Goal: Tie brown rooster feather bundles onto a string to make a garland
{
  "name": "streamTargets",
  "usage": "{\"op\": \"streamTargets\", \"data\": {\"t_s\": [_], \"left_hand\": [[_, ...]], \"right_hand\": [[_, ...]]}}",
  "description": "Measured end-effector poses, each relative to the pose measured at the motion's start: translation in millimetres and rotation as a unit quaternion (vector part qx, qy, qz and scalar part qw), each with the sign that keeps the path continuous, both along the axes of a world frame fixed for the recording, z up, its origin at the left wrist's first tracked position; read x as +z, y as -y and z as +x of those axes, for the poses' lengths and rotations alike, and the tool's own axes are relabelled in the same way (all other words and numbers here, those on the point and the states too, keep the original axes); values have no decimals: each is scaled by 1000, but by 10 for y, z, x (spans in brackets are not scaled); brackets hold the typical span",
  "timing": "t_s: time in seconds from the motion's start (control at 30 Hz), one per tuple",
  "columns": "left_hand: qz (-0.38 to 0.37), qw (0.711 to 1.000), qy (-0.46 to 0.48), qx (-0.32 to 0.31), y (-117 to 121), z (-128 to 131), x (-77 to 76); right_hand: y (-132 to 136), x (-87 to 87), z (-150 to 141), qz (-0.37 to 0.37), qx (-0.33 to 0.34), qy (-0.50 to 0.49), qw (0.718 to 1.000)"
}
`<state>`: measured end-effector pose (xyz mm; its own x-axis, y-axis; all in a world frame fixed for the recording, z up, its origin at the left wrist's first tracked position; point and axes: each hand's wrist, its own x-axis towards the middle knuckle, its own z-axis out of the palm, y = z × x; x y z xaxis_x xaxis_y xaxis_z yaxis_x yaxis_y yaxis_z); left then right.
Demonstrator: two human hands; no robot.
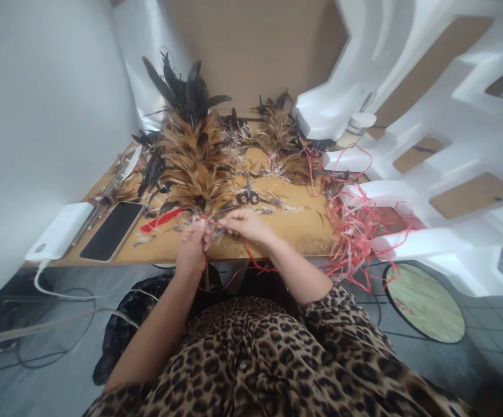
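A long bundle of brown and black feathers lies on the table, its lower end toward me. My left hand is closed around that lower end, thumb on top. My right hand pinches a thin red plastic string that runs across to the bundle's end beside my left thumb. From under my right hand the string hangs down over the table's front edge. A pair of black-handled scissors lies just beyond my right hand. Left of the bundle's end is a flat red strip.
A dark phone and a white power bank with a cable lie at the left. Smaller feather bundles sit at the back. Tangled red string spills over the right front edge, against white foam pieces. A lidded jar stands behind.
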<state>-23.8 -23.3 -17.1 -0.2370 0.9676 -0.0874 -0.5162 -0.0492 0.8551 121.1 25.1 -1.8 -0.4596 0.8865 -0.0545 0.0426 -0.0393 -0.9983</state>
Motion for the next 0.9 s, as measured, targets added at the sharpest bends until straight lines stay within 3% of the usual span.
{"op": "streamTargets", "data": {"t_s": [0.07,0.17,0.23,0.3,0.37,0.43,0.67,0.8,0.9], "left_hand": [[-2,1000,24,3,-32,-43,-7],[-8,999,47,10,-65,-91,-37],[-17,998,60,16,-81,-104,-65],[-26,997,68,20,-95,-106,-93],[-32,997,70,22,-107,-103,-112],[-36,997,66,19,-115,-103,-119],[-39,997,61,15,-114,-115,-125],[-38,997,67,8,-109,-116,-131],[-37,996,77,8,-109,-113,-121]], "right_hand": [[-215,-31,232,8,-38,53,998],[-627,-74,647,77,-206,130,967],[-894,-62,932,158,-313,228,908],[-1108,-15,1181,218,-374,324,841],[-1259,45,1358,240,-387,403,794],[-1361,92,1448,246,-377,461,765],[-1588,83,1401,189,-305,609,708],[-1595,54,1435,179,-290,630,698],[-1484,63,1487,202,-317,585,719]]}}
